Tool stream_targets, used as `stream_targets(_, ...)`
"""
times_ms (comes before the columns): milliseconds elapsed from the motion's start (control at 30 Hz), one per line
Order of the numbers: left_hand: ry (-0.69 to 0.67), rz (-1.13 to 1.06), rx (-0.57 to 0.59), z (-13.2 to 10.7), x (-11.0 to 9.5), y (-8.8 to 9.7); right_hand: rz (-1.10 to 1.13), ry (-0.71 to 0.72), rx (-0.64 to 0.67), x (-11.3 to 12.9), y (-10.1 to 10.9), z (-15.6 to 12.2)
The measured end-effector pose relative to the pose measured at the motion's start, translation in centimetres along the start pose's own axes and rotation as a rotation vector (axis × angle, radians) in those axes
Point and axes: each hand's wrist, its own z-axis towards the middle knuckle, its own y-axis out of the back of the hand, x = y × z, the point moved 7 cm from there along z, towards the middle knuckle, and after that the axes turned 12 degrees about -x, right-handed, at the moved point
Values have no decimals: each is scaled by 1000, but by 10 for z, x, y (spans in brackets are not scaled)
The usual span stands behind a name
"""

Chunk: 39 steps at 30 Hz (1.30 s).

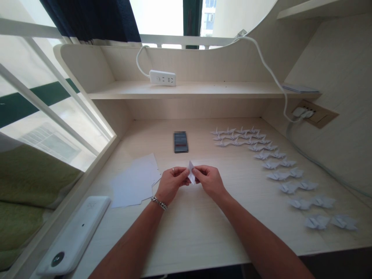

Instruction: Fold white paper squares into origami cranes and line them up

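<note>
Between my hands is a small piece of folded white paper [191,173], narrow and pointed at top and bottom like a diamond. My left hand [174,180] pinches its left edge with thumb and fingers; a ring and a chain bracelet are on that hand and wrist. From the other side, my right hand [209,179] grips the right edge in the same way. The paper is held up just above the desk [197,228]. Fingertips behind the paper are partly hidden.
Many folded paper cranes [279,175] stand in rows on the right. White paper sheets [132,182] lie left, near a long white device [77,234]. A dark phone-like object [180,142] lies beyond my hands. A power strip [162,78] sits on the shelf [197,90].
</note>
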Motion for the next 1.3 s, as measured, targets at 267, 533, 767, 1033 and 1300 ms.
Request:
stream_targets(267, -27, 31, -65, 0, -3, 3, 1, 14, -5, -1, -1, -2)
stream_targets(533, 16, -122, 13, -3, -3, -3, 249, -207, -23, -12, -2, 1)
stream_targets(767, -40, -55, 23, -3, -3, -4, 260, -196, -21, -12, -3, 0)
stream_targets(1033, -123, 78, 19, -4, -10, -5, 55, -4, -55, -5, 2, 1)
stream_targets(1300, -51, 1, 41, -6, -2, -9, 10, 37, -105, 2, 6, 0)
